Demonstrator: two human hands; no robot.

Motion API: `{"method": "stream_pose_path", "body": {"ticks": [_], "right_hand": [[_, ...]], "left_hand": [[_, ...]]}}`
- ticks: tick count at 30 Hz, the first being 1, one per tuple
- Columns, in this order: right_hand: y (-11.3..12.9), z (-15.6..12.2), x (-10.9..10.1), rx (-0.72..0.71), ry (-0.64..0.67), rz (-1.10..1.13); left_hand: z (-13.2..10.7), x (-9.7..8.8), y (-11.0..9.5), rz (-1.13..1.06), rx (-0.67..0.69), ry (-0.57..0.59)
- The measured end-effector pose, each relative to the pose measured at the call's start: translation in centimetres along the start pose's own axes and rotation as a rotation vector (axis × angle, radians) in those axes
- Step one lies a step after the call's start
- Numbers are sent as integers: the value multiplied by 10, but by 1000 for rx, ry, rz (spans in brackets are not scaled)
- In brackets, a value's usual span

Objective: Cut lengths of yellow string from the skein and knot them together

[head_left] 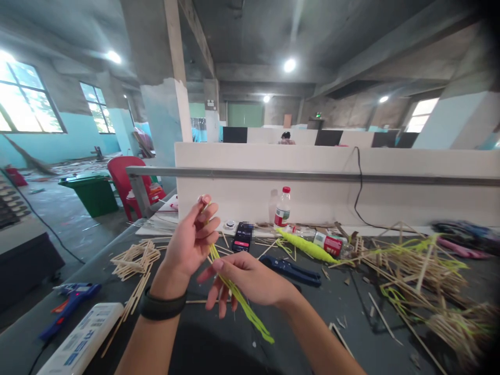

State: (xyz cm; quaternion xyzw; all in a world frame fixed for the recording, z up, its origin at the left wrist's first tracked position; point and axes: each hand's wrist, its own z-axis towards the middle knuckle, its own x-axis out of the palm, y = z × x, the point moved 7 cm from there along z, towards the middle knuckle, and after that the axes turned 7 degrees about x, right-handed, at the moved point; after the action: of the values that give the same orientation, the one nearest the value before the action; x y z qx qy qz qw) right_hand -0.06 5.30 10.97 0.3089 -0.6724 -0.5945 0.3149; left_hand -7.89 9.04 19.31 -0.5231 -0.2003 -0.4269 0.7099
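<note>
My left hand (pixel 193 237) is raised above the dark table (pixel 219 338), fingers closed round the upper end of a thin bundle of sticks wrapped with neon yellow-green string (pixel 238 299). My right hand (pixel 246 278) crosses below it and pinches the same bundle at its middle. The string-wrapped end hangs down and to the right, toward me. A black band sits on my left wrist.
On the table: a stick lattice (pixel 135 258) at left, blue glue gun (pixel 70 304), white power strip (pixel 84 338), phone (pixel 242 237), blue pliers (pixel 291 271), string spool (pixel 307 247), bottle (pixel 283 208), can (pixel 328 244), and a large stick structure (pixel 422 271) at right.
</note>
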Motion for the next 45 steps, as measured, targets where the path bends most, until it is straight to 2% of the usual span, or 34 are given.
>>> {"method": "stream_pose_path", "body": {"ticks": [11, 30, 37, 45], "right_hand": [[4, -3, -5, -14, -44, -114], [10, -4, -17, -100, -144, -88], [8, -1, -18, -117, -168, -79], [7, 0, -21, -100, -211, -57]], "left_hand": [[2, -11, -16, -37, 13, 30], [0, -17, -25, -17, 118, -26], [-1, -12, -33, -89, 138, 10], [-2, -20, -43, -91, 212, -68]]}}
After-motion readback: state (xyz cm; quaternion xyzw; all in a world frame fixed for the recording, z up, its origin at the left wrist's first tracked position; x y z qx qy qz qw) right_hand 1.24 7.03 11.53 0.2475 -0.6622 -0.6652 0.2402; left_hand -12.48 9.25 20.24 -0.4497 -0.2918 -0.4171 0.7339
